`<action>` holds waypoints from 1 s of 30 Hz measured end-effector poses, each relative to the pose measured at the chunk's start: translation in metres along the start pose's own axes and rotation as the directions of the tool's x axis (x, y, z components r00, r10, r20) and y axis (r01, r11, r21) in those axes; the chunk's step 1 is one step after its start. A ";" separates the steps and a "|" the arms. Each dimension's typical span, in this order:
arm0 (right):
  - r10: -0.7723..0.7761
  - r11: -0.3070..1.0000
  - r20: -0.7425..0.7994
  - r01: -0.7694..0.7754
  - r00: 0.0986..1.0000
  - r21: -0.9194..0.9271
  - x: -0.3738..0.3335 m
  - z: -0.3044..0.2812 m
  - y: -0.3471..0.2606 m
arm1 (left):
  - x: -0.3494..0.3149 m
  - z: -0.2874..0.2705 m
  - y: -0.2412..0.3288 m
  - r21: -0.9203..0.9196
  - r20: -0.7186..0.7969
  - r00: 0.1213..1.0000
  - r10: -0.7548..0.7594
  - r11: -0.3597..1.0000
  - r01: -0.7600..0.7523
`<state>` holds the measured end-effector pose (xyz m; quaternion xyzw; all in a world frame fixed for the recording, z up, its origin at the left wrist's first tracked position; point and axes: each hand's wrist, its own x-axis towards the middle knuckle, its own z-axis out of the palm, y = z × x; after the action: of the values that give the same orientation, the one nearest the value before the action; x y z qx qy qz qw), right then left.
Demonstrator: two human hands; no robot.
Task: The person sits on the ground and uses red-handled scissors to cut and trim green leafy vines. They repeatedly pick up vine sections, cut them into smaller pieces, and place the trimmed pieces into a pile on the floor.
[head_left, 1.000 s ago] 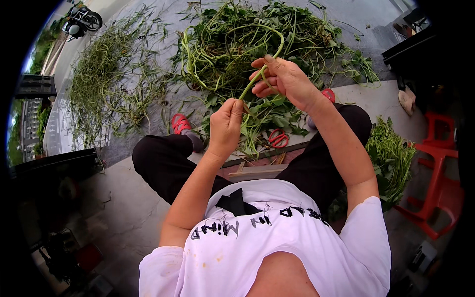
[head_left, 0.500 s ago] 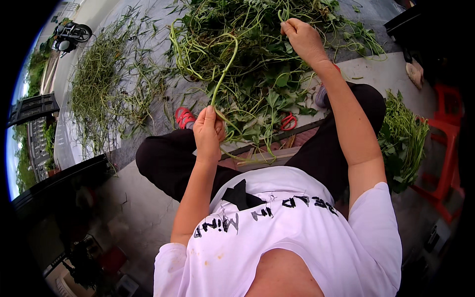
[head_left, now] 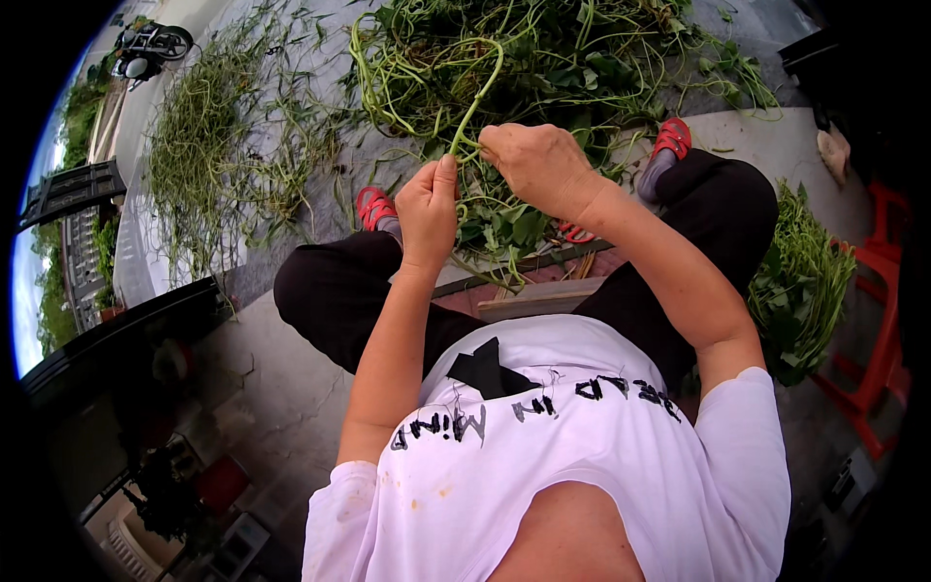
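pinching green vine [head_left: 484, 90]: left hand [head_left: 430, 209]; right hand [head_left: 543, 170] just beside, hold unclear; leafy heap [head_left: 582, 73] beyond.

Seemingly the open front of a home, half indoors, half out: cracked grey concrete floor [head_left: 257, 383] lies below the left grip [head_left: 427, 209], a red plastic stool [head_left: 875, 263] stands right of the right grip [head_left: 543, 170], and well left of both show a black motorcycle [head_left: 150, 48], pale upright-barred balustrade [head_left: 83, 254] and green trees [head_left: 58, 320].

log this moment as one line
left hand: gripping green vine | right hand: close beside vine, grip unclear | leafy heap: beyond both hands
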<state>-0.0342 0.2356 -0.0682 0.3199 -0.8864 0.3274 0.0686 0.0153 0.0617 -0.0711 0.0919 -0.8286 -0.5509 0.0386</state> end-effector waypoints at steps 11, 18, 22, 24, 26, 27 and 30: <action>0.221 0.557 0.348 -0.410 0.911 0.722 0.001 0.007 -0.001 | 0.012 -0.005 0.023 -0.525 0.120 0.963 -0.241 0.808 0.268; 0.061 0.853 0.287 -0.200 0.956 0.483 -0.005 0.004 -0.040 | 0.018 0.001 0.019 -0.117 -0.170 0.978 0.121 0.983 -0.142; 0.186 0.939 0.041 -0.190 0.982 0.286 0.002 0.007 -0.036 | -0.003 0.007 0.002 -0.145 0.071 0.990 -0.124 0.980 0.134; 0.164 0.959 0.044 -0.169 0.986 0.226 0.003 0.007 -0.034 | -0.018 0.014 0.010 -0.406 0.245 0.933 -0.265 0.846 0.346; 0.130 0.980 0.021 -0.131 0.991 0.146 0.004 0.006 -0.031 | -0.019 0.016 0.010 -0.418 0.207 0.947 -0.245 0.853 0.313; 0.103 0.990 -0.001 -0.102 0.995 0.099 0.004 0.006 -0.029 | -0.017 0.012 0.016 -0.375 0.227 0.939 -0.260 0.866 0.330; 0.017 0.997 -0.049 -0.021 0.999 -0.079 0.011 0.001 -0.018 | -0.013 0.010 0.007 -0.260 0.197 0.953 -0.230 0.925 0.277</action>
<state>-0.0316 0.2186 -0.0552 0.3004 -0.8999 0.3000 0.0996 0.0252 0.0755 -0.0678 0.1467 -0.7222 -0.6702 -0.0882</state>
